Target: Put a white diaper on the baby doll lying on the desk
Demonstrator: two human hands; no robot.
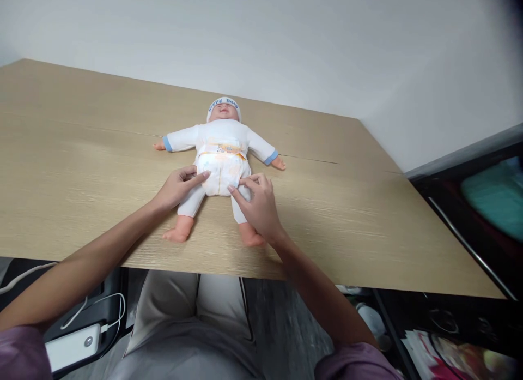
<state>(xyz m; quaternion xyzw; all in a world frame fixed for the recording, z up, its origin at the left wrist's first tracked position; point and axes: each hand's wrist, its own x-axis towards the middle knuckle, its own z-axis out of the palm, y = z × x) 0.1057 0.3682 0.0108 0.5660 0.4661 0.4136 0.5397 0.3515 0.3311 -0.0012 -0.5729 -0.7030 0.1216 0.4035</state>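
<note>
A baby doll (220,137) in a white suit and cap lies on its back on the wooden table (81,151), head away from me. A white diaper (220,170) is wrapped around its hips. My left hand (176,185) rests at the doll's left hip, fingers curled and pinching the diaper's side edge. My right hand (257,203) lies over the doll's other thigh, its fingertips pressed on the diaper's lower edge.
The table's near edge runs above my lap. A white power bank (71,347) with cables lies at lower left below the table. Dark furniture with a teal item (496,194) stands to the right. A white wall is behind.
</note>
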